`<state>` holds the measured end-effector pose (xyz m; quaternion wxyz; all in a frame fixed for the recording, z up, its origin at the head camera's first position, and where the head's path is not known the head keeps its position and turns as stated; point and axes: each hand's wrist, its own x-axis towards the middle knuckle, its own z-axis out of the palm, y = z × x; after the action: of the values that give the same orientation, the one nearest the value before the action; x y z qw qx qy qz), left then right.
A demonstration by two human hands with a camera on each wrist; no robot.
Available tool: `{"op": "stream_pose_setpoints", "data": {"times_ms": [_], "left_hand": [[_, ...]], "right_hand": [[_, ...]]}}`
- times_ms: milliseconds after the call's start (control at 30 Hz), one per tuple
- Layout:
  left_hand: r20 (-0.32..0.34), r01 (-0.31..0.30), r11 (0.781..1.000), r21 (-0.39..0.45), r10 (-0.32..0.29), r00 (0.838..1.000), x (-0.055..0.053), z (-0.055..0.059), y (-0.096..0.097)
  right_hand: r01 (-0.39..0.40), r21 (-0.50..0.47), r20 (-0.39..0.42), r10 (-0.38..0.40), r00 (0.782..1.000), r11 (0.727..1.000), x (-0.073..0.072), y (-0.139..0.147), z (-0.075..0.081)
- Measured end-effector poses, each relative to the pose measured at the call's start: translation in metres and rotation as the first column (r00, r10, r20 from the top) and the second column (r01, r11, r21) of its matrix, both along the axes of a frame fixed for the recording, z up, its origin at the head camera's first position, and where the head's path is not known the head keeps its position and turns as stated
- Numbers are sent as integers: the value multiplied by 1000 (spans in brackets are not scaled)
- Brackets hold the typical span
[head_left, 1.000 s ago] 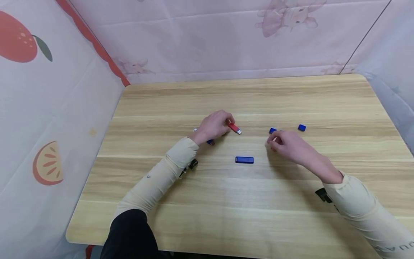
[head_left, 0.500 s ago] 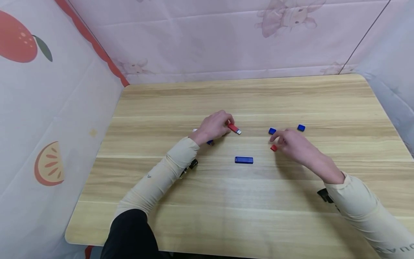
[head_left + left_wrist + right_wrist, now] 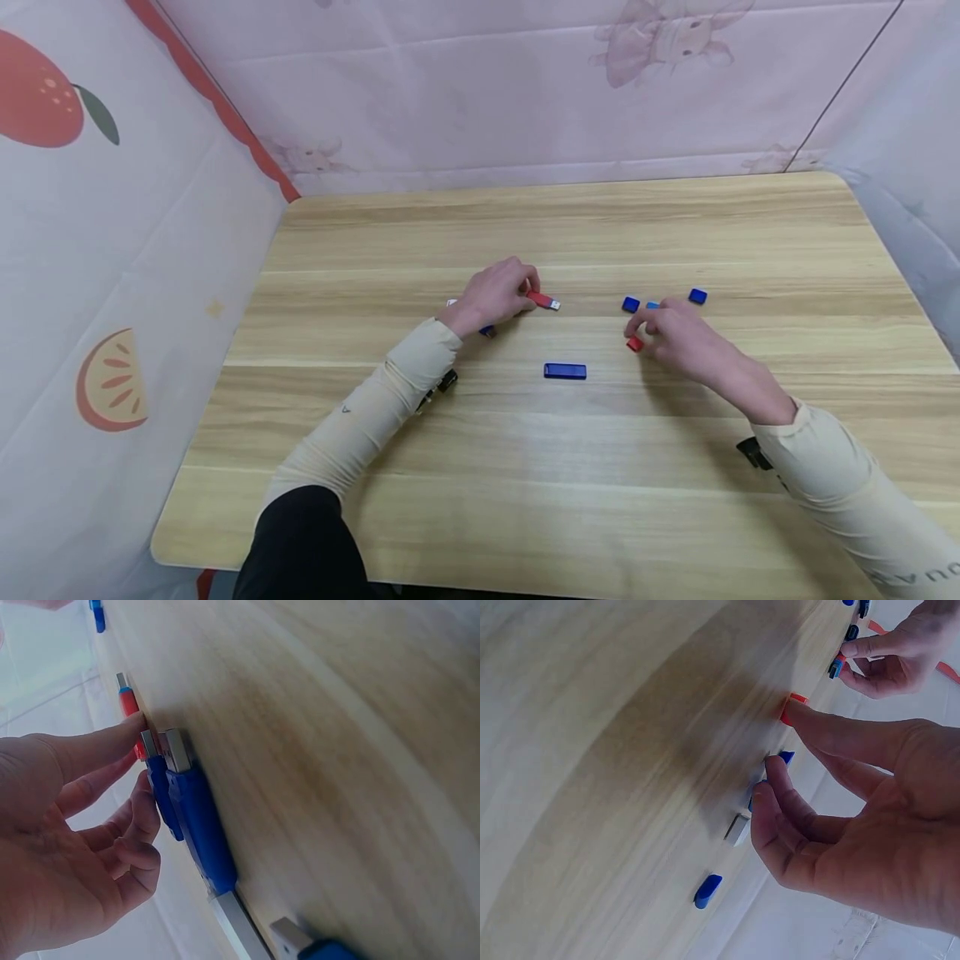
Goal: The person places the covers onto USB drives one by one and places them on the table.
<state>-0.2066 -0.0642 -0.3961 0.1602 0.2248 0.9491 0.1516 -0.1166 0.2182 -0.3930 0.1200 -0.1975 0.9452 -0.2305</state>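
My left hand point(image 3: 493, 293) pinches a red USB stick point(image 3: 542, 300) between thumb and fingers, its metal plug facing right. In the left wrist view, a small blue USB stick point(image 3: 162, 795) and a bigger blue one point(image 3: 201, 825) lie just beside that hand. My right hand point(image 3: 686, 342) pinches a small red cap point(image 3: 634, 343) at its thumb and fingertips, close over the table. Just beyond it a light blue cap point(image 3: 652, 306) shows partly. Two dark blue caps, one at the left point(image 3: 631, 305) and one farther right point(image 3: 698, 296), lie behind the hand.
A dark blue USB stick point(image 3: 565, 371) lies crosswise nearer the table's front. A silver piece point(image 3: 241, 926) and another blue stick point(image 3: 330, 951) show low in the left wrist view. Fabric walls enclose the wooden table point(image 3: 480, 500).
My right hand has shifted slightly right, and the red cap now shows at its fingertips. The red USB stick in my left hand has turned to lie more level, plug toward the right.
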Motion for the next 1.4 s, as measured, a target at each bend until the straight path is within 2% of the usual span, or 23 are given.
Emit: {"op": "stream_pose_setpoints", "data": {"times_ms": [333,533,867,1167,1400], "left_hand": [[-38,40,999,-13,-41,998,0,-1,0],[-64,59,998,-10,-60,996,3,3,1],[-47,82,996,28,-81,996,13,8,4],[-34,35,995,95,-32,999,23,8,2],[28,-18,988,151,13,1000,27,7,1]], "right_hand": [[7,-3,-14,-7,1000,1000,0,0,-4],[13,-4,-2,-13,1000,1000,0,-1,-4],[54,-64,40,-51,998,996,-2,-6,3],[135,-84,94,-127,987,987,-1,-8,8],[167,-113,97,-157,983,979,0,-10,8]]}}
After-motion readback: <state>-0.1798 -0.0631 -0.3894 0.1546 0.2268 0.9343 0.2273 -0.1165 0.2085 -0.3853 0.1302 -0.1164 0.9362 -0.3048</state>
